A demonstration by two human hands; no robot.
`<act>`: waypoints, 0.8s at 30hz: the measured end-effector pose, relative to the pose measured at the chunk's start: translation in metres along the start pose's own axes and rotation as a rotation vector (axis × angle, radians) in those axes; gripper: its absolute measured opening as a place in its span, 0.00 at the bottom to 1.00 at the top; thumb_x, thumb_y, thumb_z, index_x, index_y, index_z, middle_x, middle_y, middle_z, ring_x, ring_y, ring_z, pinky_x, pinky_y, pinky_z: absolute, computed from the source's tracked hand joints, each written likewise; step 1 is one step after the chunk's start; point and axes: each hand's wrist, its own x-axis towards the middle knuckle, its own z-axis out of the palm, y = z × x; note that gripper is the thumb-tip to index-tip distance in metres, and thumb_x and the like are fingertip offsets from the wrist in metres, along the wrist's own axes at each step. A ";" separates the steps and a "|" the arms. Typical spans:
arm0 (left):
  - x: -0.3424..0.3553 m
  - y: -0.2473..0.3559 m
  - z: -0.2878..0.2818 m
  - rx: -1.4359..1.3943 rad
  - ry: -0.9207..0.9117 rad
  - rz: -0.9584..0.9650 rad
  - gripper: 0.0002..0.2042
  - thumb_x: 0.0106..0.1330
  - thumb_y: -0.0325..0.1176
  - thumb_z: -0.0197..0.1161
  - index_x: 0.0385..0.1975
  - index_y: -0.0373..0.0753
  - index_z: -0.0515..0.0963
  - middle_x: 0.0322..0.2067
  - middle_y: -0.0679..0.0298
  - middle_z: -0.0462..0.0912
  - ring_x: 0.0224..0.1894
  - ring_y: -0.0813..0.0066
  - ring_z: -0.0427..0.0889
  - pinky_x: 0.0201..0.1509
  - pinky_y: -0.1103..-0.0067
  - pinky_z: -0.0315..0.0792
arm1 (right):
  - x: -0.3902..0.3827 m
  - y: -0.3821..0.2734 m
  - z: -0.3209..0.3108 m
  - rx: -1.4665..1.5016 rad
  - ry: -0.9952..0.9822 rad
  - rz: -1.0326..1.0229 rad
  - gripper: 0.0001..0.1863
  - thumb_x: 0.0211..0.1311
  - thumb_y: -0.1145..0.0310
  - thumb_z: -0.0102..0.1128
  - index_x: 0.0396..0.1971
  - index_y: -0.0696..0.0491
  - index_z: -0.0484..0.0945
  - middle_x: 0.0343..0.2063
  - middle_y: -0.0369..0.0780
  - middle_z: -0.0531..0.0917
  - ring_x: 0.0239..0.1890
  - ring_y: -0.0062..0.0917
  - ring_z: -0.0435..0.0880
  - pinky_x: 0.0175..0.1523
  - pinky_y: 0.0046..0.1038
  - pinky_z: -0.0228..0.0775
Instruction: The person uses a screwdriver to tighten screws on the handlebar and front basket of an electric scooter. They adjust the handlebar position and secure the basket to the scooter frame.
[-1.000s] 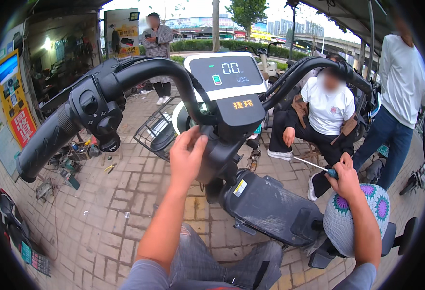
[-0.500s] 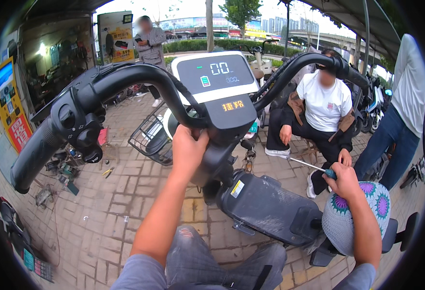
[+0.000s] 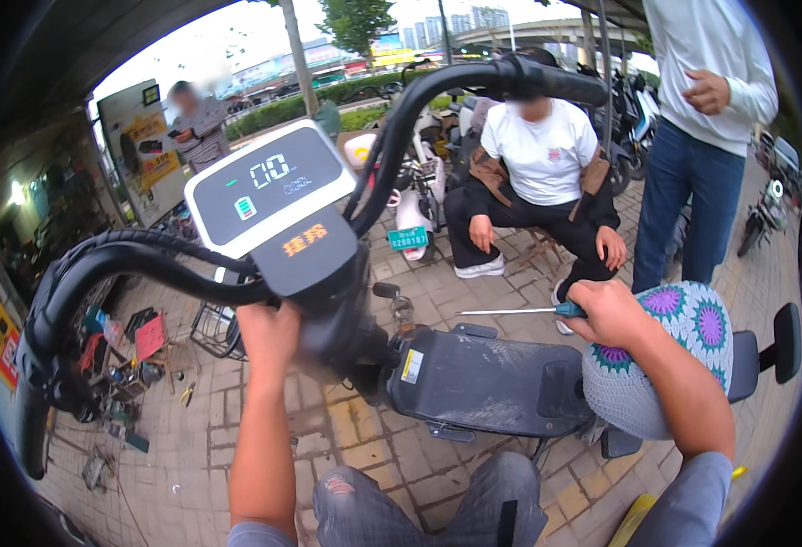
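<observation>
Right hand (image 3: 615,314) wrapped round screwdriver (image 3: 521,312), shaft pointing left, near crocheted seat cover (image 3: 629,394). Left hand (image 3: 270,330) at front housing (image 3: 314,260), fingers hidden, can't tell grip. I'd brace handlebar (image 3: 419,105) so it won't swing, keep blade off display (image 3: 269,191) imo.

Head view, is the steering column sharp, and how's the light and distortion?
In the head view, the steering column looks smeared, while the screwdriver reads fairly clear; in the head view, the sky is nearly washed out, the shop interior dark; the head view bends edges and blackens at its rim.
</observation>
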 end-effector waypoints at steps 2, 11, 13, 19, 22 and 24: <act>0.000 -0.003 0.001 -0.001 0.025 0.022 0.11 0.60 0.22 0.59 0.40 0.24 0.76 0.36 0.54 0.83 0.40 0.74 0.80 0.46 0.78 0.72 | 0.001 -0.002 -0.004 0.006 -0.009 -0.015 0.15 0.49 0.61 0.65 0.22 0.55 0.70 0.21 0.43 0.77 0.25 0.41 0.79 0.29 0.39 0.71; 0.010 -0.018 -0.024 -0.199 -0.306 -0.137 0.20 0.59 0.25 0.66 0.49 0.26 0.72 0.47 0.55 0.78 0.51 0.72 0.74 0.55 0.75 0.69 | -0.003 0.003 0.002 0.031 -0.034 -0.011 0.15 0.47 0.63 0.66 0.24 0.55 0.70 0.22 0.43 0.77 0.25 0.43 0.79 0.29 0.40 0.71; 0.012 -0.011 -0.023 -0.186 -0.345 -0.216 0.20 0.55 0.23 0.69 0.48 0.28 0.73 0.45 0.58 0.79 0.49 0.73 0.76 0.54 0.76 0.70 | -0.007 0.004 0.000 0.027 -0.041 -0.009 0.14 0.47 0.63 0.65 0.24 0.55 0.70 0.21 0.43 0.77 0.24 0.43 0.79 0.28 0.40 0.71; 0.019 -0.012 -0.024 -0.154 -0.450 -0.129 0.18 0.56 0.23 0.67 0.47 0.28 0.74 0.43 0.60 0.80 0.46 0.75 0.77 0.51 0.77 0.71 | -0.008 0.006 -0.003 0.034 -0.015 -0.018 0.14 0.46 0.63 0.65 0.24 0.55 0.70 0.21 0.43 0.77 0.23 0.44 0.79 0.28 0.40 0.71; 0.016 -0.020 -0.027 -0.204 -0.363 -0.116 0.18 0.56 0.24 0.66 0.47 0.28 0.74 0.44 0.60 0.80 0.47 0.72 0.76 0.52 0.76 0.70 | -0.004 0.005 0.000 0.049 -0.001 -0.020 0.14 0.45 0.63 0.65 0.24 0.55 0.71 0.21 0.43 0.77 0.23 0.44 0.79 0.28 0.40 0.71; 0.014 -0.018 -0.022 -0.134 -0.296 -0.025 0.18 0.55 0.24 0.65 0.46 0.27 0.74 0.45 0.59 0.79 0.47 0.71 0.76 0.52 0.75 0.70 | -0.001 0.004 0.002 0.043 0.002 -0.036 0.14 0.43 0.63 0.66 0.23 0.55 0.71 0.21 0.42 0.77 0.23 0.43 0.79 0.27 0.40 0.71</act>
